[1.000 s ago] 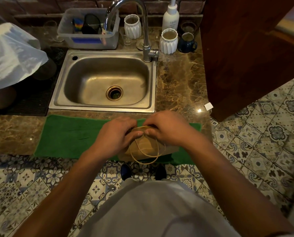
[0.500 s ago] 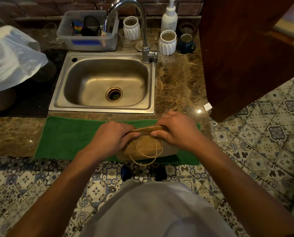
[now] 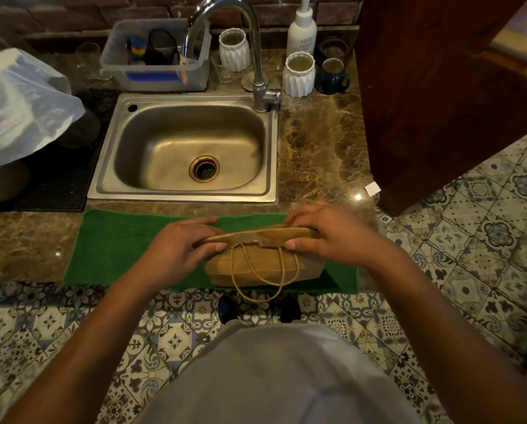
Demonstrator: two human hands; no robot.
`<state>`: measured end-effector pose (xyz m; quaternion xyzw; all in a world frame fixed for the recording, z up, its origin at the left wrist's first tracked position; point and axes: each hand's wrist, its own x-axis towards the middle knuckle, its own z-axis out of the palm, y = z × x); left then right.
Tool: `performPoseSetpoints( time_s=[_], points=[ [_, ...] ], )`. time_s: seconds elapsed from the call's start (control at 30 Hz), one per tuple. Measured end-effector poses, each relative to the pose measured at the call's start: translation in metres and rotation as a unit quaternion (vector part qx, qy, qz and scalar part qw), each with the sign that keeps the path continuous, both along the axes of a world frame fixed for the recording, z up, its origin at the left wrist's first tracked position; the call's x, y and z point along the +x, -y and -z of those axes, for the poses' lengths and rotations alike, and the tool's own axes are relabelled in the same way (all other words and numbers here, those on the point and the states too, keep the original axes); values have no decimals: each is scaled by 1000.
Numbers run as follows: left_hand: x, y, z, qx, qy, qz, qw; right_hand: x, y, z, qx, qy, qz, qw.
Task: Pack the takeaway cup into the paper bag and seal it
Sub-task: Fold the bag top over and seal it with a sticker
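Paper bag (image 3: 265,266) stands on green mat (image 3: 115,249) at bench (image 3: 320,154) front edge, just below sink (image 3: 182,191). Top flattened into a strip w/ long axis running left-right; rope handles (image 3: 263,281) hang down toward person. Left hand (image 3: 179,247) pinches strip's left end, right hand (image 3: 326,235) pinches right end, both closed on the fold. Cup not visible.

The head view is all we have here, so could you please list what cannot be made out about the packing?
- Takeaway cup: not visible in the head view; the paper bag would hide it, its top pinched flat by the left hand and right hand.
- Seal: no sticker or tape shows; fingers cover both ends of the fold.
- White plastic bag: cut off by the left edge; it covers whatever is beneath.
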<state>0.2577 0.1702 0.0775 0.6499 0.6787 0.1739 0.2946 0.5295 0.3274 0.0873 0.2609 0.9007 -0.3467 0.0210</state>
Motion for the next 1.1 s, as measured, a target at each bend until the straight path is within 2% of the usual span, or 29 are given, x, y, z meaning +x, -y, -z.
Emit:
performPoseSetpoints(
  time_s=[0.07,0.17,0.27,0.4,0.77,1.1],
  points=[
    [6,-2,0,6,2,-8,1000,-18,6,-8,12,17,-37,999],
    [8,-4,-2,10,-13,-5,1000,-52,23,-15,81,15,-80,993],
    [3,-2,1,13,-28,8,999,-74,35,-16,139,8,-61,988],
    [-7,4,8,16,-24,-14,999,-64,27,-12,152,-12,-25,988],
    [-16,-1,8,40,5,-19,999,11,-5,3,100,-28,38,994],
    [6,-22,-8,-20,27,27,999,2,-2,7,45,-30,47,997]
  ],
)
